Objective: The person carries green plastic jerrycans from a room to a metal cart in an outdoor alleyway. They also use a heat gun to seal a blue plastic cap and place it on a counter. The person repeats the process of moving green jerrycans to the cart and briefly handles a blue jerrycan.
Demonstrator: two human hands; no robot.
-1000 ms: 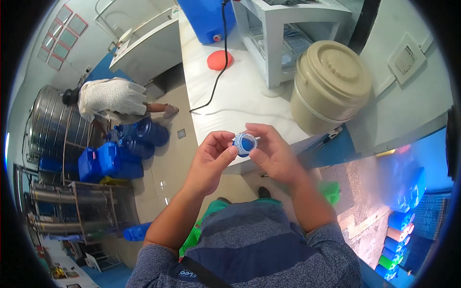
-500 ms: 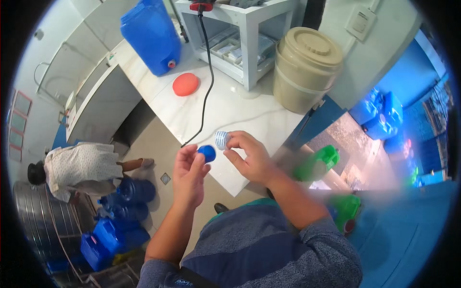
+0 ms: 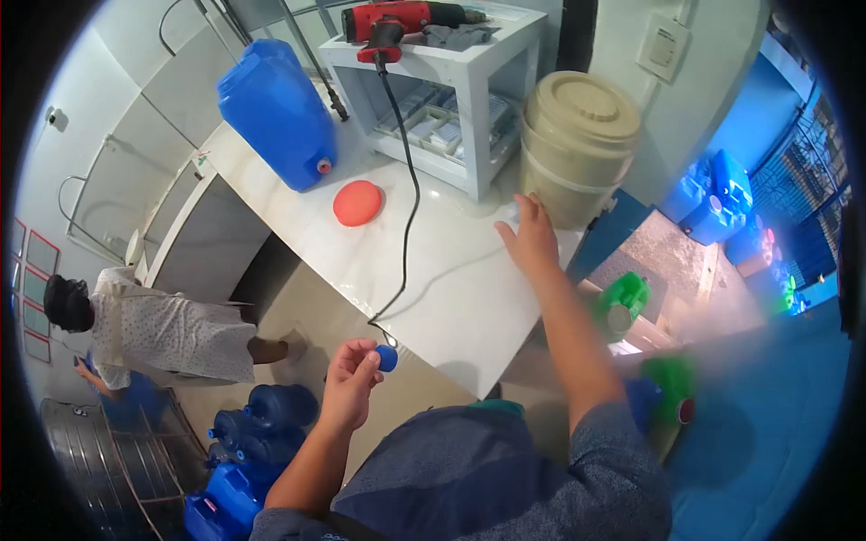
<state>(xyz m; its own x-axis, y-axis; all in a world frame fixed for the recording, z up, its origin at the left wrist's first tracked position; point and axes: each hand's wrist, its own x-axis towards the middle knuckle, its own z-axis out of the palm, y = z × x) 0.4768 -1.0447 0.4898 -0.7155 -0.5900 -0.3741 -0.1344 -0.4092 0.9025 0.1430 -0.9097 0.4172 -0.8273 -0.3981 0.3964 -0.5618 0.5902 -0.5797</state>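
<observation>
My left hand [image 3: 350,383], held out beyond the near edge of the white-topped counter [image 3: 460,298], pinches a small blue bottle cap [image 3: 387,359] between thumb and fingers. My right hand [image 3: 534,239] reaches over the counter to the foot of a lidded beige container [image 3: 577,135]. A small pale roll [image 3: 513,214] sits between its thumb and fingertips, blurred and partly hidden. To the left on the counter lie a flat round red lid [image 3: 358,203] and a blue water jug [image 3: 280,117] with a spout cap low on its side.
A red heat gun [image 3: 388,32] lies on a small white shelf unit [image 3: 474,108]; its black cord crosses the counter. Blue jugs [image 3: 271,419] stand on the floor at left, near a bending person [image 3: 171,325]. Green jugs [image 3: 624,298] stand at right, past the counter.
My right hand has moved away from the left, forward and right to the beige container's foot, with the pale roll. The left hand keeps the cap. The view has tilted up, showing the heat gun.
</observation>
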